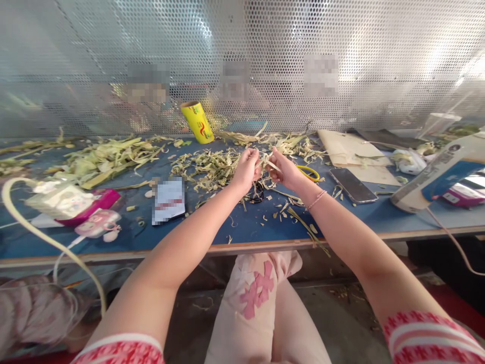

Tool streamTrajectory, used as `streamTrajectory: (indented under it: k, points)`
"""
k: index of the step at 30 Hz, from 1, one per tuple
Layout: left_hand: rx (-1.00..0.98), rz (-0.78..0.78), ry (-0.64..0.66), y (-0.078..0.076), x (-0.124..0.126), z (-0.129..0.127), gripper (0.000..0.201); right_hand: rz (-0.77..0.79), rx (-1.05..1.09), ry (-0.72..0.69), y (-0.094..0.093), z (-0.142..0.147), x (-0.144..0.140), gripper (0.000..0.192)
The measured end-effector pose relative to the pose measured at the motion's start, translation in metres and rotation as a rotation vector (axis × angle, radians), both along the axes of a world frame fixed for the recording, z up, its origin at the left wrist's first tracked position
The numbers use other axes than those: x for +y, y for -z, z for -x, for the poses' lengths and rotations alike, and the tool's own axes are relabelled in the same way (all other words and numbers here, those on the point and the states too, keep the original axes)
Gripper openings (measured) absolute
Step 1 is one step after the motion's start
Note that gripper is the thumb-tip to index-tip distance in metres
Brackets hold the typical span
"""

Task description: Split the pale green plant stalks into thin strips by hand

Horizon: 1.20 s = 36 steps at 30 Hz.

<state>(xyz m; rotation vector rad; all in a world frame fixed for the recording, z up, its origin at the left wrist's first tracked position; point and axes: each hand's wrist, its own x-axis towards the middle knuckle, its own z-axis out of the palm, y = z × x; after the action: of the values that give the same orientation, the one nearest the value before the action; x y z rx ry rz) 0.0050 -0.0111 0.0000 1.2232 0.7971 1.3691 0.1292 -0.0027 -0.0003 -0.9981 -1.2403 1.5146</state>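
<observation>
the fingers of the left hand (247, 169) are curling shut around one end of a pale leaf strip (266, 163), and the fingers of the right hand (283, 171) are pinching its other end, so the strip is spanning the short gap between the two hands, held up just above the blue table (246, 227). a thin bracelet (317, 199) is sitting on the right wrist.

under and behind the hands a loose pile of leaf scraps (212, 167) is lying on the table, with more trimmings trailing toward the near edge. just right of the right hand a pair of yellow scissors (308, 173) is lying flat, partly hidden by the hand, and beyond it a dark phone (352, 185) is resting beside a brown cardboard sheet (350, 149). a yellow roll (197, 121) is leaning against the perforated metal screen (265, 55) at the back. to the left a larger heap of green leaves (102, 159) is spreading out, and near it a pink box (94, 202) is lying beside a white tissue pack (60, 199); whether either has anything in it cannot be told. a cream hose (45, 232) is looping over the left edge. at the far right a white and blue device (439, 172) is lying with its cord hanging off the table.
</observation>
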Motion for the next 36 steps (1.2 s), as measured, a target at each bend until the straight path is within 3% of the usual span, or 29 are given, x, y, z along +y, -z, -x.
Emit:
streamTrajectory:
  k: [5,9,15,21,29,33,36]
  points:
    - [0.007,0.019,0.040,-0.002,-0.001,0.001,0.033,-0.283,-0.034,0.021,0.007,0.004,-0.001,0.042]
    - [0.001,0.003,0.147,-0.002,-0.002,0.001,0.031,-0.384,-0.087,0.145,0.012,0.004,0.005,0.034]
    - [0.086,-0.083,0.123,0.006,0.003,0.002,0.028,-0.717,-0.463,0.338,0.013,0.002,0.008,0.022]
    - [0.224,-0.137,0.094,0.009,0.005,0.003,0.027,-0.721,-0.505,0.358,0.014,0.001,0.009,0.023]
    - [0.222,-0.133,0.037,0.010,0.007,0.004,0.024,-0.732,-0.536,0.298,0.010,0.002,0.006,0.022]
    - [0.284,-0.076,0.053,0.009,0.009,0.005,0.033,-0.761,-0.628,0.345,0.012,0.001,0.005,0.019]
    - [0.302,-0.038,0.082,0.007,0.008,0.005,0.024,-0.762,-0.677,0.378,0.014,0.000,0.005,0.018]
